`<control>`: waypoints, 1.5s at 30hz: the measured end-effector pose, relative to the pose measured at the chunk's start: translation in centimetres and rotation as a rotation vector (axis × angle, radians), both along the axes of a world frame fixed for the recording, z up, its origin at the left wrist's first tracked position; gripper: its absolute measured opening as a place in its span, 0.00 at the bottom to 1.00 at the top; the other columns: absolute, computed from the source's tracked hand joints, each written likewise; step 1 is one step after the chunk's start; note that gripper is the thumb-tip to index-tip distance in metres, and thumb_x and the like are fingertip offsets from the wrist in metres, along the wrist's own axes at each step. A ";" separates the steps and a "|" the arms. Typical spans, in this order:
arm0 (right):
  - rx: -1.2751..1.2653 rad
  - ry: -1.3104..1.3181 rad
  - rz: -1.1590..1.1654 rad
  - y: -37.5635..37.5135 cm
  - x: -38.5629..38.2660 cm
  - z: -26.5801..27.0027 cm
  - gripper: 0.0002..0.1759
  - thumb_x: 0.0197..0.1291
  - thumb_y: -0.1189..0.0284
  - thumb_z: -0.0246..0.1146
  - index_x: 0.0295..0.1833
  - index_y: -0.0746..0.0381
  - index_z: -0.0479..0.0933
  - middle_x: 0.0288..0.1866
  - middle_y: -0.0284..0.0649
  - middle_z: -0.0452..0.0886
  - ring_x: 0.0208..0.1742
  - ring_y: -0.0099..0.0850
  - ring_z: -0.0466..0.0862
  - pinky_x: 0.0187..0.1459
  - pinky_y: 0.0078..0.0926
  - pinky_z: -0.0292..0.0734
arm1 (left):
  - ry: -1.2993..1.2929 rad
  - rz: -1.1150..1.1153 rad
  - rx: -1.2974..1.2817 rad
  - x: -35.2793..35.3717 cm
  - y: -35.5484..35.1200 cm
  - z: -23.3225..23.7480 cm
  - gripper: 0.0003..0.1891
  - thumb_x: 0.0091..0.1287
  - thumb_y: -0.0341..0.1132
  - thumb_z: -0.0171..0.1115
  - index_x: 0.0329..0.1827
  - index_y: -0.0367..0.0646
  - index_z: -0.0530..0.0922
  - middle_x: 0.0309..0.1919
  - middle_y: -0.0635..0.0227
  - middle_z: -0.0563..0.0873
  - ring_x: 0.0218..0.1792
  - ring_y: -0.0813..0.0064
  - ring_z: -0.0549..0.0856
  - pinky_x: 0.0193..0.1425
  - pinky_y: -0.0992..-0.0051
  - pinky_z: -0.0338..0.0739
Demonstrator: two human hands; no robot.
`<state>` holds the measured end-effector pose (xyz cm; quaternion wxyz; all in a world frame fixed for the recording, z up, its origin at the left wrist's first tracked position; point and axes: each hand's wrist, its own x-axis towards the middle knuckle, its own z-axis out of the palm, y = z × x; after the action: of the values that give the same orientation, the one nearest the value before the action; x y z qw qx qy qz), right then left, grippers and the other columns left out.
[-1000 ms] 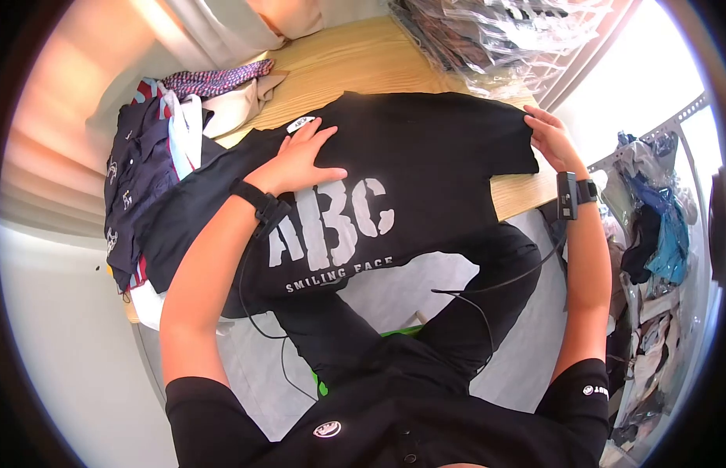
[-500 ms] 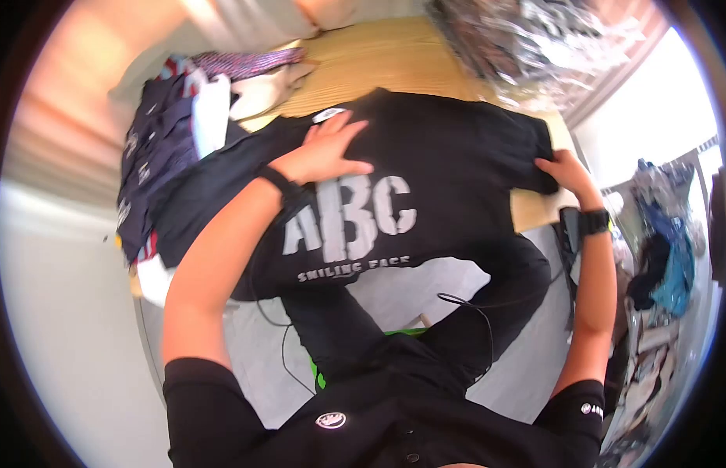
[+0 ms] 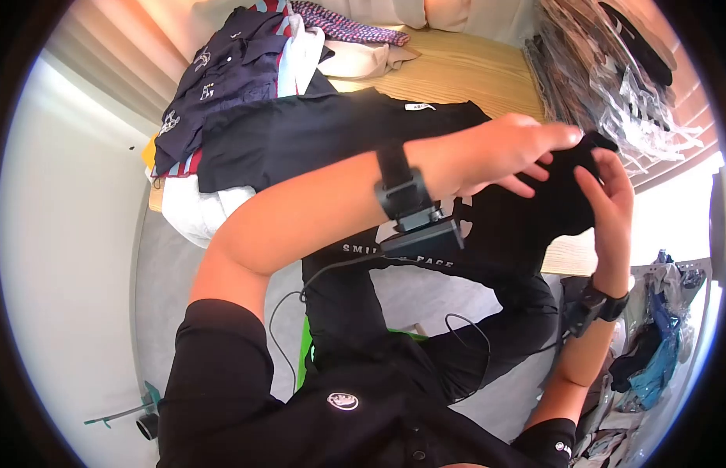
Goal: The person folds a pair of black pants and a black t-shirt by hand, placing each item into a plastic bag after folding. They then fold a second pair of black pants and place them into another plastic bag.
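Observation:
A black T-shirt [image 3: 316,129] with pale lettering lies across the wooden table and hangs over its front edge; my left forearm hides part of the print. My left hand [image 3: 515,154] reaches across the shirt toward its right end, fingers apart, with nothing visible in them. At the right sleeve, my right hand [image 3: 612,191] has its fingers bent around the raised black cloth. The sleeve is bunched up between the two hands.
Folded clothes [image 3: 230,70] are piled at the back left of the table [image 3: 449,66]. Plastic-wrapped garments [image 3: 605,86] lie at the back right. More bagged clothes [image 3: 651,343] hang at the right. A thin cable [image 3: 281,312] hangs near my lap.
My left hand has left the shirt's collar area and crossed to the right. The right sleeve, flat before, is now lifted and bunched at my right hand. The view has shifted.

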<state>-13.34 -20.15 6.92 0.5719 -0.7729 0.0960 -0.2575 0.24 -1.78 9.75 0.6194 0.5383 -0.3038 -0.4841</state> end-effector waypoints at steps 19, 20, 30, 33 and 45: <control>-0.574 0.225 -0.417 10.8 -6.2 -10.6 0.31 0.50 0.75 0.69 0.60 0.65 0.68 0.53 0.47 0.76 0.57 0.45 0.73 0.60 0.40 0.65 | 0.022 0.302 -0.024 3.6 3.6 0.1 0.10 0.72 0.35 0.54 0.52 0.41 0.75 0.43 0.69 0.83 0.44 0.76 0.83 0.48 0.75 0.78; -0.568 0.225 -0.429 10.6 -6.7 -10.7 0.31 0.50 0.75 0.69 0.60 0.65 0.68 0.53 0.47 0.76 0.57 0.45 0.73 0.60 0.40 0.65 | 0.056 0.259 -0.011 3.3 4.0 1.0 0.12 0.75 0.36 0.49 0.56 0.43 0.71 0.45 0.69 0.82 0.45 0.75 0.83 0.49 0.75 0.79; -0.520 0.276 -0.288 12.5 -10.7 -11.0 0.14 0.48 0.81 0.66 0.43 0.64 0.76 0.27 0.40 0.75 0.31 0.35 0.77 0.35 0.30 0.73 | -0.001 0.368 -0.235 4.7 7.2 1.7 0.10 0.73 0.30 0.49 0.52 0.38 0.74 0.45 0.65 0.83 0.45 0.71 0.83 0.54 0.72 0.78; -0.478 0.363 -0.114 13.7 -11.3 -10.2 0.17 0.48 0.82 0.64 0.47 0.62 0.75 0.28 0.40 0.75 0.27 0.34 0.78 0.29 0.29 0.74 | -0.053 0.420 -0.230 4.9 9.4 2.9 0.11 0.73 0.31 0.50 0.52 0.36 0.75 0.47 0.63 0.83 0.47 0.70 0.83 0.55 0.71 0.78; -0.401 0.209 0.405 23.8 -7.6 -10.8 0.24 0.49 0.80 0.65 0.54 0.68 0.69 0.37 0.48 0.81 0.29 0.44 0.83 0.28 0.37 0.79 | -0.451 0.930 -0.147 8.7 21.8 4.3 0.11 0.71 0.33 0.56 0.53 0.39 0.75 0.46 0.66 0.83 0.45 0.74 0.83 0.53 0.74 0.78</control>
<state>-20.93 3.66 -3.84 0.4344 -0.8962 -0.0546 -0.0712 8.91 20.07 14.05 0.7242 0.6623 -0.1919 -0.0072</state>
